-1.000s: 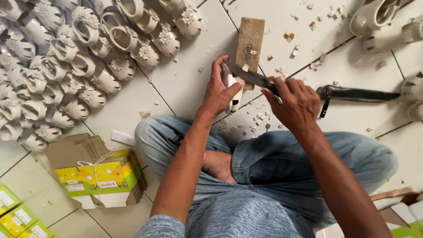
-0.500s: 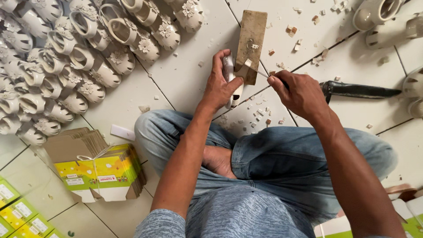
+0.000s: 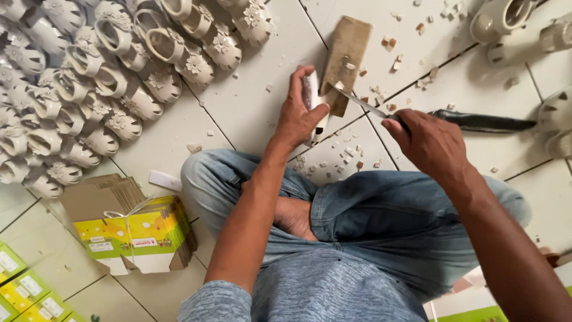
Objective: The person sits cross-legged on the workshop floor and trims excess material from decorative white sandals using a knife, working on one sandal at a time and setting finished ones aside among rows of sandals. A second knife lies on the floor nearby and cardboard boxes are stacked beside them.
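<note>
Tiled floor [image 3: 268,101] | left hand [image 3: 301,113]: white sole [image 3: 311,95] | right hand [image 3: 432,143]: knife [image 3: 363,104]

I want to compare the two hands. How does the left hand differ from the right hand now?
The left hand grips a white shoe piece upright on the board; the right hand holds a knife. The left is nearer the board, the right lies farther back. Both hover above the tiled floor.

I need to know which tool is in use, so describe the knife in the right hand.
The knife has a thin, narrow metal blade, grey and shiny. The right hand grips its handle, which is hidden. The blade slants up and left, its tip meeting the white sole piece held upright by the left hand, over the brown wooden block on the tiled floor.
</note>
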A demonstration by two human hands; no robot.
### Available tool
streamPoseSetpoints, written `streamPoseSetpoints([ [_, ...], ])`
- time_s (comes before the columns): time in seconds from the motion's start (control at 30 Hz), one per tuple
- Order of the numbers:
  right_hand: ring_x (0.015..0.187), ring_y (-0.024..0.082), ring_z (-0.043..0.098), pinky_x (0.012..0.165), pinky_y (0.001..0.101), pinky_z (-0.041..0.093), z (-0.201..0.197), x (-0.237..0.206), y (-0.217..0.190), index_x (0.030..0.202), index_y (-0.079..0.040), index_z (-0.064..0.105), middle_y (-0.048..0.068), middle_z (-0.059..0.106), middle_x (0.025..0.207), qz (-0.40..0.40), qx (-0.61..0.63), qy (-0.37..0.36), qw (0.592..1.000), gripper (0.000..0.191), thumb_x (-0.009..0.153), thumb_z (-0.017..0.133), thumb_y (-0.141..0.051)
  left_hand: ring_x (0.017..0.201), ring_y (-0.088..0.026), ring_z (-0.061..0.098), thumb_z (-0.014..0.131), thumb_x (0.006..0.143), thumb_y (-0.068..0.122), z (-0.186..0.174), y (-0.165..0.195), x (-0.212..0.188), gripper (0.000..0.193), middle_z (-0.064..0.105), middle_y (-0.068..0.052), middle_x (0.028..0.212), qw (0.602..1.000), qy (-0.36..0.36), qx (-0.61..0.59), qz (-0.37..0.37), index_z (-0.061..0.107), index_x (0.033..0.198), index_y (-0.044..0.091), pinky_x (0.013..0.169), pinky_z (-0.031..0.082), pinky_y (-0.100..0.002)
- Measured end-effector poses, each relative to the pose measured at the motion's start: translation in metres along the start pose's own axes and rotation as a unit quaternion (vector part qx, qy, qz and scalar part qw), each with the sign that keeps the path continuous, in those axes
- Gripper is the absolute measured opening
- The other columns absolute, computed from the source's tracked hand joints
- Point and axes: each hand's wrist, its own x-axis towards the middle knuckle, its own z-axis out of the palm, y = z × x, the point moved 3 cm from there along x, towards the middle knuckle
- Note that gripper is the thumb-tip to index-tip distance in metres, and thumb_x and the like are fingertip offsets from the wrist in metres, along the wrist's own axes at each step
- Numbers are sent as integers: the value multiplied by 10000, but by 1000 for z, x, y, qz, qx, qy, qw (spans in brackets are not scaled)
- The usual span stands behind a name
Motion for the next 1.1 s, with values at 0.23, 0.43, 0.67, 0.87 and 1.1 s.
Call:
streamPoseSetpoints([
  [0.23, 770, 362, 690, 642, 474, 516, 10, -28, 9, 1059, -109, 745, 135, 728, 861, -8, 51, 73, 996, 354, 1049, 582, -423, 1400, -381, 513, 753, 814, 188, 2, -4, 5, 822, 484, -211, 1544, 992, 6, 65, 107, 346, 1527, 143, 1141, 446, -436],
  [0.43, 678, 358, 644, 622, 453, 496, 23, -34, 16, 1041, -71, 747, 191, 685, 754, 55, 101, 2, 993, 403, 1138, 547, -407, 1239, -339, 591, 789, 794, 303, -9, -19, 3, 913, 564, -246, 1367, 998, 2, 66, -19, 265, 1502, 61, 1043, 482, -407],
  [0.67, 502, 73, 502, 437, 255, 392, 44, -71, -6, 989, -21, 693, 14, 591, 656, 143, 516, 34, 844, 347, 1064, 564, -335, 1307, -204, 551, 670, 944, 70, -29, -9, -73, 710, 536, -123, 1450, 953, -43, -298, 25, 325, 1564, 45, 1080, 488, -344],
  [0.87, 531, 62, 540, 456, 231, 417, 58, -88, -63, 1033, -20, 676, -12, 625, 714, 134, 611, 44, 779, 222, 956, 712, -225, 1239, -233, 609, 553, 1005, 60, -25, 13, -133, 601, 580, -109, 1396, 853, -88, -513, -32, 356, 1573, 58, 1049, 530, -404],
  [1.1, 528, 61, 520, 443, 239, 373, 34, -101, -113, 1072, -32, 698, -6, 582, 662, 118, 596, 107, 787, 203, 955, 736, -194, 1244, -248, 614, 533, 1024, 212, -26, 37, -164, 579, 591, -127, 1387, 837, -98, -537, -49, 379, 1558, 51, 1032, 543, -427],
])
